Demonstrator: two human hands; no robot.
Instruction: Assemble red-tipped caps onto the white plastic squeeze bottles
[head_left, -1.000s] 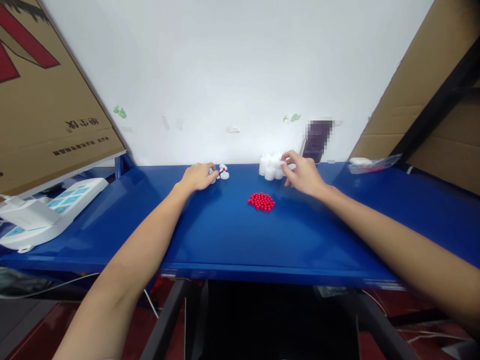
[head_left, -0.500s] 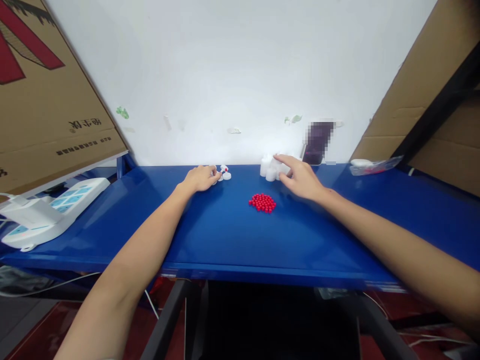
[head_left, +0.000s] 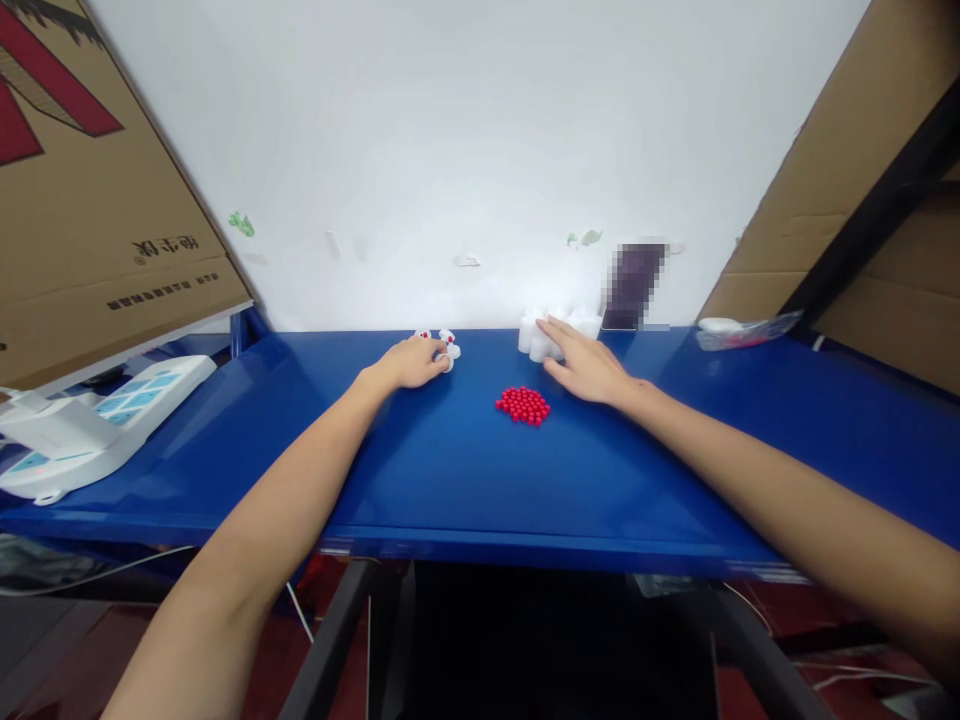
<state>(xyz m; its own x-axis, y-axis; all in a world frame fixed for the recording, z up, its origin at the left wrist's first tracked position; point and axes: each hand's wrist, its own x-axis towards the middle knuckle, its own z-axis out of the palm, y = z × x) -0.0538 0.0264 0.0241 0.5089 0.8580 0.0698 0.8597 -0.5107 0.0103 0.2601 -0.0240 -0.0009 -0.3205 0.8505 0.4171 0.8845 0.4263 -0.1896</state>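
Observation:
My left hand [head_left: 415,362] is at the back of the blue table, thumb and fingertips closed on a small white cap [head_left: 448,365]. Several more white caps [head_left: 447,337] with red centres lie just behind its fingers. To the right, my right hand [head_left: 589,365] reaches to a cluster of small white bottles [head_left: 529,333] standing close to the wall. Its thumb and forefinger are apart, beside one front bottle [head_left: 545,347]; whether they touch it is hard to see. Between the hands and nearer to me is a pile of small red pieces [head_left: 523,405].
A white power strip [head_left: 142,410] with a plugged-in adapter lies on the table's left, below a cardboard box [head_left: 97,200]. A phone [head_left: 634,285] leans on the wall at the back right. Farther right is a clear plastic bag [head_left: 750,332] by another cardboard panel [head_left: 795,200].
My left hand has shifted slightly right and towards me, and the cap at its fingertips shows more clearly. My right hand has moved slightly left and towards me, beside the front bottle.

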